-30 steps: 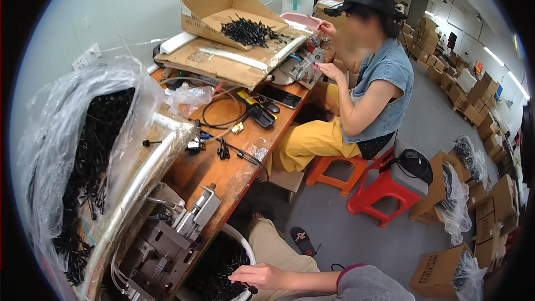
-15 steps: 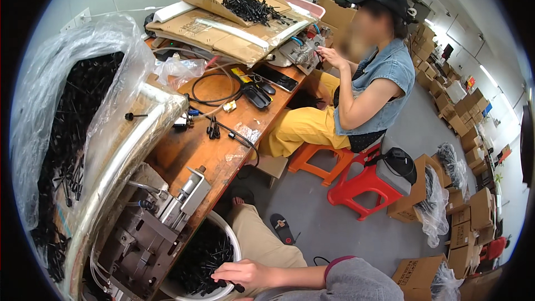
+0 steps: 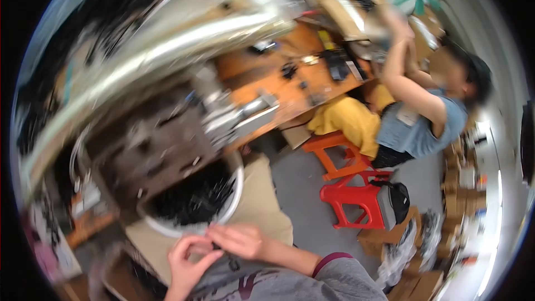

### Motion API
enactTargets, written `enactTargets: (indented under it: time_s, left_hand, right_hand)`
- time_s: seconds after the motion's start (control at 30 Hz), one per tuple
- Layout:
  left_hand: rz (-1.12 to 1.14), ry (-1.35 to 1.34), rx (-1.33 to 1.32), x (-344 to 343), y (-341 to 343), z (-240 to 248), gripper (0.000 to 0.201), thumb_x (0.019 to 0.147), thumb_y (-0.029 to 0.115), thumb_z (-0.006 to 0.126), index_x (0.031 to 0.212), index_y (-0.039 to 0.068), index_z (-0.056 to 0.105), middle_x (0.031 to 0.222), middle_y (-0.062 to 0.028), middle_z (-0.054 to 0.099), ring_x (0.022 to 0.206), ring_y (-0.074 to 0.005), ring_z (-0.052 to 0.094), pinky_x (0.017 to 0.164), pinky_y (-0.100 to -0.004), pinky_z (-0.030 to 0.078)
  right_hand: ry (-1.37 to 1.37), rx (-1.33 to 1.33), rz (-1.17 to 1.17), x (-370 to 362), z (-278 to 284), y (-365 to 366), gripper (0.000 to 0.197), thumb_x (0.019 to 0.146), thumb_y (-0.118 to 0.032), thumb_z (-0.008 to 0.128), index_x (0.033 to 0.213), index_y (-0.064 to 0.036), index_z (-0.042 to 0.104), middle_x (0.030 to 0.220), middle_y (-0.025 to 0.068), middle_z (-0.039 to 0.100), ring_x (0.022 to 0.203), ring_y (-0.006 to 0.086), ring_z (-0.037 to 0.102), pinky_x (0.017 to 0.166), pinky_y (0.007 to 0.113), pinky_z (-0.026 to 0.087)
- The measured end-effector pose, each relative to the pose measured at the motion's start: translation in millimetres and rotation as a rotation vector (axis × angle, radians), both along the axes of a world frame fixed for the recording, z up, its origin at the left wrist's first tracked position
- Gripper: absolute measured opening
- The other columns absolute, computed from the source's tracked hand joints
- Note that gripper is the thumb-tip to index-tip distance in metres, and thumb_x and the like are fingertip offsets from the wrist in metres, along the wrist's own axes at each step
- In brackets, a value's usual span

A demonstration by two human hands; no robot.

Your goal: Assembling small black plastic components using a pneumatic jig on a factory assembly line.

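Both hands meet above my lap, just in front of a white-rimmed bucket (image 3: 238,194) filled with black stemmed parts (image 3: 195,196). My left hand (image 3: 192,259) curls with thumb and fingers drawn together. Against its fingertips rests my right hand (image 3: 241,239), fingers pressed together. Something small and dark shows between them, too blurred to name. Beyond the bucket, a dark metal fixture (image 3: 150,145) with a silver clamp mechanism (image 3: 245,117) sits on the wooden bench (image 3: 284,95).
A cardboard tray edged with a pale tube (image 3: 223,30) and plastic film holds black parts at upper left. Another person (image 3: 418,117) sits at the bench's far end with raised arms. Orange (image 3: 334,156) and red stools (image 3: 356,200) stand right; cartons (image 3: 415,267) lie beyond.
My right hand has left the bucket's rim and come over my lap. My left hand has come into view beside it. The view has swung left; the other person has raised their arms.
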State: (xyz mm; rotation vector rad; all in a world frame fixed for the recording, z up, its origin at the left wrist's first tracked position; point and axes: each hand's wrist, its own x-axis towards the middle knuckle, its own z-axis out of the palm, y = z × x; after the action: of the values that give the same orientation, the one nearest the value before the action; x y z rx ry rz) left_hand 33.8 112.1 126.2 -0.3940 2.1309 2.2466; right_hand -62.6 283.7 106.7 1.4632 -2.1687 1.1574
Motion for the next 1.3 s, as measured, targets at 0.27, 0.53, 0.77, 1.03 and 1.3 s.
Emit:
enactTargets:
  time_s: [0.27, 0.53, 0.77, 1.03, 1.3]
  left_hand:
    - [0.041, 0.232, -0.189, 16, -4, 35, 0.030, 0.071, -0.005, 0.080, 0.099, -0.003, 0.068, 0.092, -0.0105, 0.066, 0.078, -0.0157, 0.067, 0.069, -0.0268, 0.057]
    - [0.214, 0.467, -0.796, -21, -26, 71, 0.033, 0.068, -0.005, 0.078, 0.099, 0.002, 0.071, 0.097, -0.0120, 0.064, 0.086, -0.0251, 0.066, 0.071, -0.0324, 0.055]
    - [0.192, 0.552, -0.912, -36, -25, 78, 0.021, 0.083, 0.001, 0.072, 0.103, 0.000, 0.068, 0.121, -0.0125, 0.062, 0.101, -0.0231, 0.064, 0.083, -0.0323, 0.052]
    - [0.162, 0.372, -0.859, -29, -22, 73, 0.024, 0.083, -0.001, 0.072, 0.106, 0.001, 0.067, 0.126, -0.0140, 0.059, 0.102, -0.0262, 0.064, 0.081, -0.0331, 0.052]
    - [0.127, 0.522, -1.039, -40, -16, 56, 0.037, 0.083, -0.003, 0.070, 0.119, 0.002, 0.062, 0.125, -0.0145, 0.060, 0.095, -0.0245, 0.065, 0.079, -0.0331, 0.053]
  right_hand:
    - [-0.007, 0.018, 0.086, 11, 24, -17, 0.032, 0.071, -0.001, 0.070, 0.102, 0.0077, 0.069, 0.096, 0.0171, 0.069, 0.077, 0.0219, 0.069, 0.062, 0.029, 0.058]
    - [-0.573, -0.219, -0.118, -7, 46, -17, 0.019, 0.081, 0.009, 0.068, 0.099, 0.0042, 0.069, 0.094, 0.0137, 0.070, 0.082, 0.0202, 0.069, 0.072, 0.027, 0.056]
    - [-1.171, -0.579, 0.207, -10, 32, -39, 0.017, 0.093, 0.004, 0.058, 0.108, 0.0054, 0.065, 0.108, 0.0136, 0.064, 0.082, 0.0171, 0.068, 0.073, 0.027, 0.056]
    - [-1.211, -0.657, 0.148, -4, 37, -35, 0.035, 0.092, 0.004, 0.059, 0.126, 0.0016, 0.050, 0.099, 0.0097, 0.062, 0.072, 0.0140, 0.064, 0.062, 0.024, 0.053]
    - [-1.096, -0.540, 0.161, -19, 40, -24, 0.016, 0.092, 0.004, 0.060, 0.107, 0.0059, 0.064, 0.102, 0.0121, 0.063, 0.077, 0.0144, 0.066, 0.063, 0.025, 0.053]
